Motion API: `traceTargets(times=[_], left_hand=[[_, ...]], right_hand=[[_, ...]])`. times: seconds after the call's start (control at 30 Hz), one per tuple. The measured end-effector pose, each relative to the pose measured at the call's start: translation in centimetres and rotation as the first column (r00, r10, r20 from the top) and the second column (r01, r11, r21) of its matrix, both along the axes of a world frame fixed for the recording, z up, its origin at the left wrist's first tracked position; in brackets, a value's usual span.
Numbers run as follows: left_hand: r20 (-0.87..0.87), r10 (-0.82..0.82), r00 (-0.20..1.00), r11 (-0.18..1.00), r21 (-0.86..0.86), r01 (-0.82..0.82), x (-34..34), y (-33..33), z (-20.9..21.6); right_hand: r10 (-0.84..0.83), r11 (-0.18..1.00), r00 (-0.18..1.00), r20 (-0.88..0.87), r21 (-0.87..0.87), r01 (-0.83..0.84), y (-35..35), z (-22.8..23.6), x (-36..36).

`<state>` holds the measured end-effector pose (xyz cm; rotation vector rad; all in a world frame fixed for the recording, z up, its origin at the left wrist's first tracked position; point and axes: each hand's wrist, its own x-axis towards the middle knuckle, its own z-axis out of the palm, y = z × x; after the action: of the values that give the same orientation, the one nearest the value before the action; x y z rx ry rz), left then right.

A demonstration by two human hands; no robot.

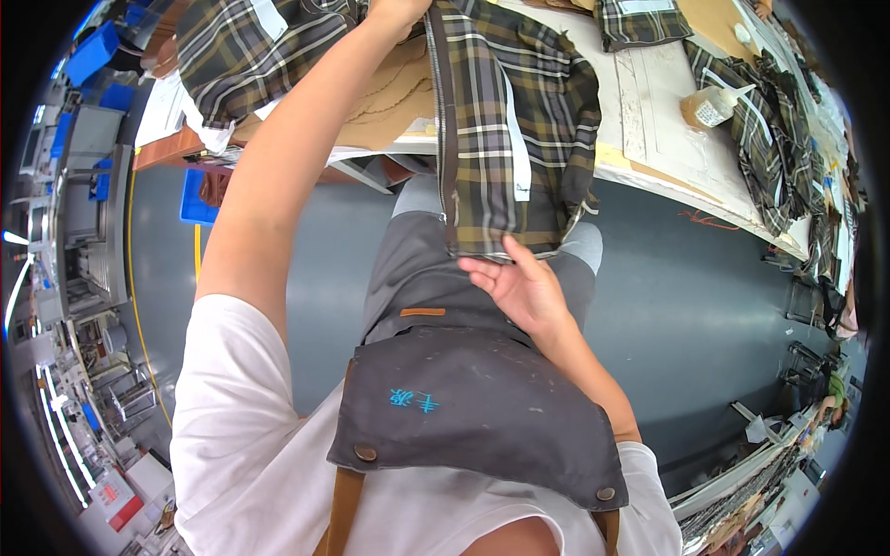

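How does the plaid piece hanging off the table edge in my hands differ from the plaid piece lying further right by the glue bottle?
The hanging plaid piece drapes over the table edge; the right plaid piece lies crumpled on top. The right hand touches the hanging piece's lower hem; no hand touches the right piece, beside the glue bottle. The hanging piece looks larger. Both share the brown-green check.

place: garment workshop — plaid jackets (519, 120) on worktable (649, 102) | glue bottle (709, 107) | machines at left (83, 213)
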<state>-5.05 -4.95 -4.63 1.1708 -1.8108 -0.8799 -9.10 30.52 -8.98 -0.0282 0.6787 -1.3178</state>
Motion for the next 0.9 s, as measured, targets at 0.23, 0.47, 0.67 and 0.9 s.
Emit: traceTargets(times=[0.23,0.47,0.67,0.9], left_hand=[[0.150,-0.164,0.975,0.985,0.086,0.153,2.5,0.6,2.4],[-0.035,-0.297,0.954,0.941,-0.177,0.287,4.9,0.6,7.9],[-0.499,-0.396,0.771,0.896,-0.393,0.206,7.1,-1.3,20.6],[0.010,0.061,0.998,0.888,-0.457,-0.049,22.5,-20.3,18.4]], right_hand=[[-0.077,0.989,0.953,0.293,-0.100,0.111,2.7,7.9,-1.8],[0.097,0.985,0.995,-0.009,-0.140,-0.098,3.7,9.9,-0.9],[0.053,0.928,0.937,-0.346,-0.328,-0.174,-3.3,8.6,1.7],[0.107,0.832,0.776,-0.622,-0.371,-0.413,-9.1,8.2,-0.8]])
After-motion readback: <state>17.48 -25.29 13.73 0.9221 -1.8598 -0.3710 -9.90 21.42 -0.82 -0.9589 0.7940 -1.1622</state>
